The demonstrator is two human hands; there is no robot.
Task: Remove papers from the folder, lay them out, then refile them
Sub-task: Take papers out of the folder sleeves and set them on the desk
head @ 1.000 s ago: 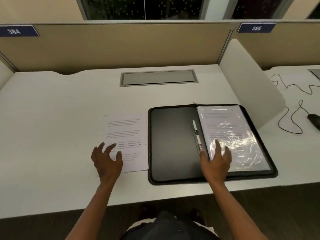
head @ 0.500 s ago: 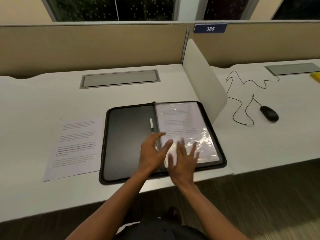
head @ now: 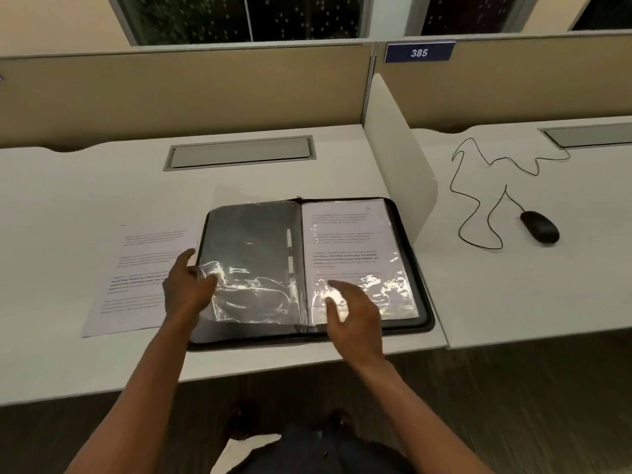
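Left hand (head: 186,289) pinches the empty clear sleeve (head: 253,265) flipped left; right hand (head: 349,309) rests fingers-spread on the next filled sleeve (head: 355,254). Risk: slick plastic slips or springs back, or the flip nudges the loose sheet (head: 136,278) on the worktop (head: 85,186).

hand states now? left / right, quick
Left hand: grips the edge of the empty clear sleeve turned over the folder's left half.
Right hand: open, fingers resting on the filled sleeve, holding nothing.

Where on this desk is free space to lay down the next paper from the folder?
Bare desk lies left of and behind the loose paper, and between the folder and the grey cable hatch. Right of the folder the white divider stands close, so it is crowded there.
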